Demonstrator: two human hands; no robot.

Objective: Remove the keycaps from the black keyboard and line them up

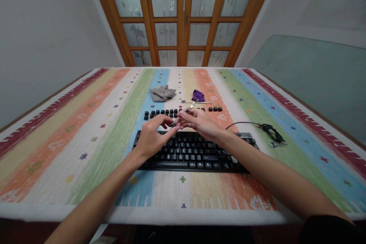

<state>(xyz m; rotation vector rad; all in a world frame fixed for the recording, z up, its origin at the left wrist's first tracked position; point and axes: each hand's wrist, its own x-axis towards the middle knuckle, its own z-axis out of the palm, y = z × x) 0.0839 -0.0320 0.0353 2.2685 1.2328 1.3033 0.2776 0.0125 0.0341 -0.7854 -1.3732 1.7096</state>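
Observation:
My right hand [197, 122] is closed around a slim silvery metal tool that looks like tweezers [193, 104], its upper end sticking out past the fingers. My left hand [154, 135] has its fingers bent in at the tool's lower end; whether a small piece is pinched there cannot be made out. Both hands are just above the back edge of a black keyboard [171, 164], partly covering it. Behind them, loose black keycaps [167, 112] stand in rows on the tablecloth, some hidden by my hands.
A crumpled grey cloth [162, 93] and a small purple cloth [198, 95] lie farther back. Near them is a thin brush [204, 102]. The keyboard's bundled black cable [271, 132] rests at the right on the striped tablecloth [97, 137].

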